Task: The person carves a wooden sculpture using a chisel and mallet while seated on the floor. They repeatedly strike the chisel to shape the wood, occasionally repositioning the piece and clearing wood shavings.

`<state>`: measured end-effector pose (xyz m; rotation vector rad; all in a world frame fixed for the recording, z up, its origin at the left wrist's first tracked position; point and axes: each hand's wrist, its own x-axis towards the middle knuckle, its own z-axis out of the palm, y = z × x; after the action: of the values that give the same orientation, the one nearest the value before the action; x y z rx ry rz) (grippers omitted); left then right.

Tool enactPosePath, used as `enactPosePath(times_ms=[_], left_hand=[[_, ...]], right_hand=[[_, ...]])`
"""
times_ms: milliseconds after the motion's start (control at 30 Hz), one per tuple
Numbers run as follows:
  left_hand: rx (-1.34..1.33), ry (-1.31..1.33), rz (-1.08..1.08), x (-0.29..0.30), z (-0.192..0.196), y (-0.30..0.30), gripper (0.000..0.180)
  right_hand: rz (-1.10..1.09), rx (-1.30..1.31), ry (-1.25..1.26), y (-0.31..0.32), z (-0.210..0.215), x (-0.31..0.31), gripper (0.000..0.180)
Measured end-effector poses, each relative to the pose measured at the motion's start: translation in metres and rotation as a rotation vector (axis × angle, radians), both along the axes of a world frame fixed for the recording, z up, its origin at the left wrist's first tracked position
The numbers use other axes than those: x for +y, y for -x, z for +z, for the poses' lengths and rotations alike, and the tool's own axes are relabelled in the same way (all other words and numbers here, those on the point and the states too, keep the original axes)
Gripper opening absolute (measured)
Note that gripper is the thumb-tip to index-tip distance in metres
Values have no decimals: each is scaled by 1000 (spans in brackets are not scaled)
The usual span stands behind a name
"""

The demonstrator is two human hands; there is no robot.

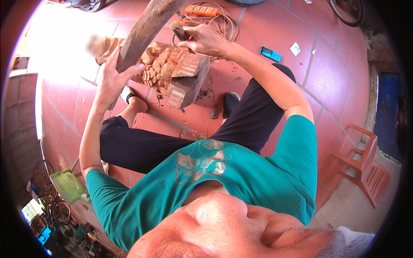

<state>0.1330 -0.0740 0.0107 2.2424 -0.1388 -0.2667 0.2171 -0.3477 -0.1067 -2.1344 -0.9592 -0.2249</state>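
A carved wooden figure [165, 66] lies on its side on the floor between my feet. Its scaly, rounded carving runs into a squared, rough base [189, 84] on the right; the far left end is blurred. A long, rough wooden beam [148, 28] slants across in front of the carving. My left hand [112, 79] grips its lower part, thumb laid across toward the carving. Over the base's far side, my right hand [206, 41] is closed around a short, dark, stick-like handle [177, 31]. Whether a blade extends from that handle is hidden.
An orange power strip [201, 10] with a coiled cord lies beyond my right hand. To the right are a blue mobile phone [270, 54], a small card [294, 49] and a reddish-brown slatted chair [365, 167]. Dark wood chips [213, 114] litter the tiles near my feet.
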Motion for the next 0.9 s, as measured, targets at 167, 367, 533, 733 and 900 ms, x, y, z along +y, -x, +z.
enactPosePath(times_ms=[167, 367, 533, 733, 900], left_hand=[[-78, 35, -28, 4, -9, -2, 66], [-28, 50, -26, 3, -4, -2, 64], [-33, 24, -14, 0, -2, -5, 64], [-80, 25, -57, 0, -7, -6, 68], [-136, 34, -91, 1, -9, -4, 61]], right_hand=[[-44, 19, 74, 0, 1, -2, 31], [-211, 80, -262, 0, 28, -10, 31], [-157, 108, -143, -3, 9, -13, 32], [-57, 130, -66, 1, 2, -7, 28], [-7, 88, -49, 8, 10, -2, 24]])
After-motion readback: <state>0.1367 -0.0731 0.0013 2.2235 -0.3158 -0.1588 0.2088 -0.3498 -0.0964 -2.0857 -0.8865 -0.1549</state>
